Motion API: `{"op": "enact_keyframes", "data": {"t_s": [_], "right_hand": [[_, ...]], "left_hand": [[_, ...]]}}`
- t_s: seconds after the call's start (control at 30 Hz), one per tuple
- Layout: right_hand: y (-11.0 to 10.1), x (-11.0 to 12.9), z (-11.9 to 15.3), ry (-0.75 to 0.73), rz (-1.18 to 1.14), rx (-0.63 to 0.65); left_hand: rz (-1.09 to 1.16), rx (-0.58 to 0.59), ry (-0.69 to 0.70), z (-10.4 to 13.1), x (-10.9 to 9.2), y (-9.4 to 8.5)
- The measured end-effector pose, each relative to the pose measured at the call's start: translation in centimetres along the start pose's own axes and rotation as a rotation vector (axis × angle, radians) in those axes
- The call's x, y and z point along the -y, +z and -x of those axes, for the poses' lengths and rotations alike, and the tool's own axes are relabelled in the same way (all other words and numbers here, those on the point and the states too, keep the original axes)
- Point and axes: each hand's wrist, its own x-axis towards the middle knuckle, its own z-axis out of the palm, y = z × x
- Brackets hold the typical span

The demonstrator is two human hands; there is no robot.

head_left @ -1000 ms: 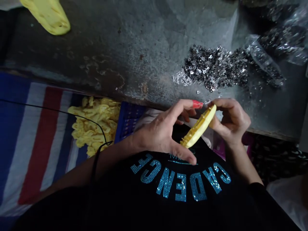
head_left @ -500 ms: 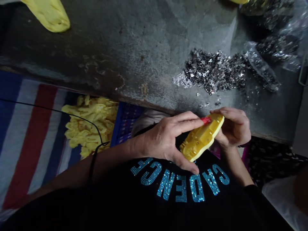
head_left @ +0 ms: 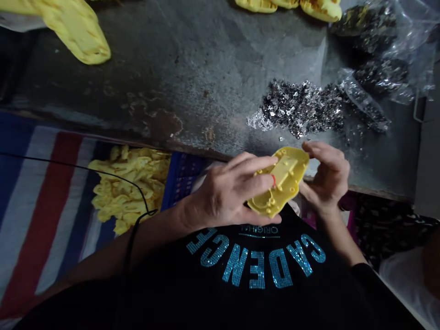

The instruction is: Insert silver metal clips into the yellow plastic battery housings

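A yellow plastic shell point(head_left: 286, 167), with moulded posts and a raised rectangle on its inner face, is held above my lap, tilted with that face up. My left hand point(head_left: 227, 190) grips its left side, thumb below and fingers reaching over the inside. By a left fingertip shows a small red piece point(head_left: 274, 180), mostly hidden; its kind is unclear. At the shell's right edge is my right hand point(head_left: 326, 172), with curled fingers at the upper corner and the thumb against the lower edge. Beyond the hands lies a heap of small shiny metal clips point(head_left: 302, 110) on the metal table point(head_left: 206, 68).
Clear plastic bags point(head_left: 395, 59) with more metal pieces lie at the right. More yellow shells point(head_left: 82, 36) rest at the table's far left and the top edge. Below the table, a blue crate point(head_left: 178, 174) stands beside piled yellow parts point(head_left: 127, 188). A black cord point(head_left: 135, 224) crosses my left arm.
The shell has turned so its inner face shows more fully, and it has shifted slightly left and up. My left fingers have moved further over it. The view has shifted a little.
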Motion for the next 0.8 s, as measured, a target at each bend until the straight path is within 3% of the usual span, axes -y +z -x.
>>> {"op": "enact_keyframes", "data": {"t_s": [0.1,0.23,0.37,0.43,0.53,0.6,0.63,0.7,0.73,0.8], "right_hand": [[0.4,0.4,-0.2,0.119,-0.175,0.023],[1.6,1.0,0.0,0.276,-0.49,0.005],[3.7,1.7,0.1,0.417,-0.774,0.052],[4.3,2.0,0.2,0.44,-0.79,0.128],[3.3,2.3,0.7,0.354,-0.616,0.289],[1.7,2.3,1.0,0.266,-0.431,0.246],[1.0,2.2,1.1,0.229,-0.358,0.157],[-0.2,2.0,1.1,0.197,-0.314,-0.001],[-0.5,1.8,1.0,0.209,-0.343,-0.017],[-0.3,1.6,0.7,0.283,-0.475,0.07]], "left_hand": [[0.251,0.035,-0.258,-0.6,-0.3,-1.4],[0.754,-0.154,-0.526,-0.9,-0.2,-1.7],[0.844,-0.233,-0.688,-0.1,0.1,-0.3],[0.842,-0.263,-0.782,0.4,0.2,0.3],[0.802,-0.39,-0.899,0.9,0.4,0.3],[0.784,-0.448,-0.963,1.1,0.5,-0.2],[0.783,-0.436,-0.991,1.2,0.6,-0.5],[0.811,-0.286,-1.039,1.4,0.5,-0.9],[0.838,-0.183,-1.055,1.6,0.5,-1.0],[0.902,-0.047,-1.071,1.9,0.3,-1.0]]}}
